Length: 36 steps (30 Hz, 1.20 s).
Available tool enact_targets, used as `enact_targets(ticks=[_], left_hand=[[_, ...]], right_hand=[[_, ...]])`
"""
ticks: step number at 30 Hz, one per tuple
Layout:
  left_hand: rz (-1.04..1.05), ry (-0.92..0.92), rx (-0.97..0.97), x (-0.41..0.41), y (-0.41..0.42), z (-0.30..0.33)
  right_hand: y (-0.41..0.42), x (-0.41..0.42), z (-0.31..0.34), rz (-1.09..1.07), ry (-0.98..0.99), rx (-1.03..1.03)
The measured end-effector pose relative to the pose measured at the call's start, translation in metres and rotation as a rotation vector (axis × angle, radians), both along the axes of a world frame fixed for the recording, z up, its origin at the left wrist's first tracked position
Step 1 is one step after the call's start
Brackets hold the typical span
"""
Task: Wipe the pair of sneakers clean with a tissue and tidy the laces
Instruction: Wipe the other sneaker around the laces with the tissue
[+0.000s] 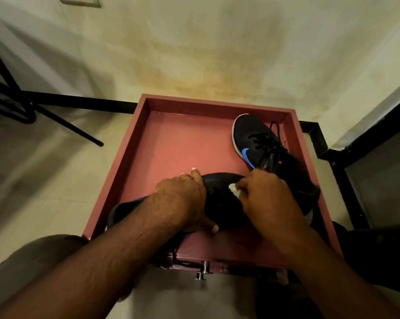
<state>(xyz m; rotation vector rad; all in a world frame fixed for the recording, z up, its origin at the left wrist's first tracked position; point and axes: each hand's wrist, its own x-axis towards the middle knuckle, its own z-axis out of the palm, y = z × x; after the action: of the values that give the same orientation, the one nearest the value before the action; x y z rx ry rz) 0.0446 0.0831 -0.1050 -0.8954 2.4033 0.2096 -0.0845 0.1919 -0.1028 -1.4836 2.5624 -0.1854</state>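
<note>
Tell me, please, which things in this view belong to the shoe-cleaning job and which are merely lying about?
Belonging to the job:
- black sneaker under both hands
- second black sneaker with blue logo, laces loose
- white tissue, pinched by right hand
- left hand, steadying the shoe
- pink wooden tray

Lying about:
- black metal chair legs

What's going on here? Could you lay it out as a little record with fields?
Surface: pink tray with raised rim
Near sneaker: black, held in both hands
Left hand: grips the near sneaker
Right hand: pinches white tissue against it
Far sneaker: black, blue logo, laces loose, untouched
Stage: wiping first shoe
</note>
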Motion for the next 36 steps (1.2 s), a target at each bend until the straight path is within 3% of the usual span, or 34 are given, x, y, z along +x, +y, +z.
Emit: enact_targets(ticks=[3, 7, 8, 10, 12, 13, 17, 21, 22, 24, 26, 27, 30, 31, 34, 36], left_hand=[[-0.001, -0.001, 0.001, 0.0, 0.001, 0.0], [-0.013, 0.013, -0.008, 0.0, -0.001, -0.002], [-0.011, 0.014, -0.011, 0.0, -0.002, -0.002], [-0.01, 0.012, -0.014, 0.0, -0.002, -0.002], [-0.012, 0.01, -0.02, 0.0, 0.0, -0.002], [-0.015, 0.01, -0.023, 0.0, 0.0, -0.002], [-0.006, 0.011, -0.008, 0.001, 0.001, -0.001], [-0.009, 0.024, -0.007, 0.001, 0.001, -0.001], [-0.009, 0.025, -0.01, 0.001, 0.001, -0.001], [-0.001, 0.022, -0.006, 0.002, 0.001, 0.0], [0.006, 0.022, -0.006, 0.002, 0.002, 0.001], [0.009, 0.024, -0.008, 0.001, 0.003, 0.002], [0.013, 0.018, -0.001, 0.002, 0.005, 0.004], [0.013, 0.017, 0.001, 0.002, 0.004, 0.005], [0.016, 0.028, 0.012, 0.002, 0.003, 0.004], [0.014, 0.027, 0.001, 0.001, 0.002, 0.005]], right_hand=[[0.002, 0.011, -0.001, 0.07, -0.06, 0.115], [0.016, -0.002, 0.004, -0.025, -0.351, -0.132], [0.017, -0.005, 0.003, -0.041, -0.319, -0.24], [0.013, -0.012, -0.004, -0.023, -0.06, -0.371], [0.006, -0.009, -0.009, 0.03, 0.199, -0.211], [0.004, -0.004, -0.012, 0.057, 0.227, -0.111], [-0.001, 0.014, -0.007, 0.107, -0.002, 0.107], [0.019, 0.0, 0.007, 0.01, -0.335, -0.077], [0.022, -0.004, 0.007, -0.025, -0.326, -0.202], [0.02, -0.012, -0.003, -0.028, -0.119, -0.356], [0.011, -0.008, -0.009, 0.03, 0.131, -0.226], [0.007, -0.005, -0.011, 0.078, 0.165, -0.143], [0.008, 0.002, -0.005, 0.115, -0.086, 0.098], [0.011, 0.001, 0.0, 0.105, -0.202, 0.086], [0.025, -0.002, 0.006, 0.04, -0.493, -0.116], [0.023, -0.007, -0.001, -0.012, -0.332, -0.341]])
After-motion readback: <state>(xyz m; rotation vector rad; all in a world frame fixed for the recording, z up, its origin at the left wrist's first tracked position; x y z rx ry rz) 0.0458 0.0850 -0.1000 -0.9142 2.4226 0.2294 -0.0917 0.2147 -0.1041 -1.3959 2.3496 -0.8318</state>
